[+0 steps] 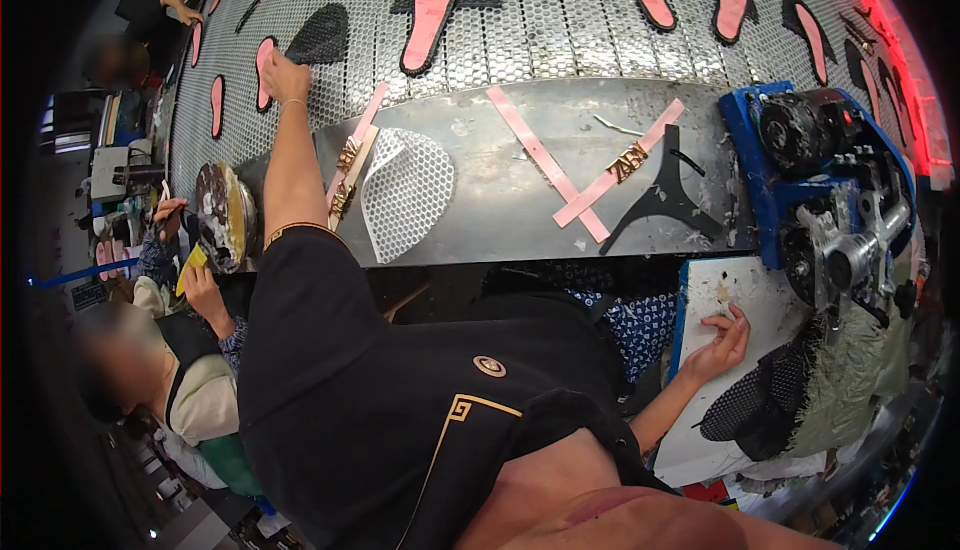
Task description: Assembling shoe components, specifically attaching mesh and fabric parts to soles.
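Your left hand (287,78) touches a pink insole (265,48) beyond the metal plate (490,215), pinch unclear; your right hand (722,348), this side, is loosely spread.

Your left hand (287,80) is at the far left, its fingers on a black-edged pink sole (264,55) on the metal mesh (370,55). Your right hand (722,344) is loosely curled by a white board (755,290), near right. Crossed pink straps (530,143) and a black three-armed piece (667,186) lie on the metal surface (500,215), left of a blue machine (746,150).
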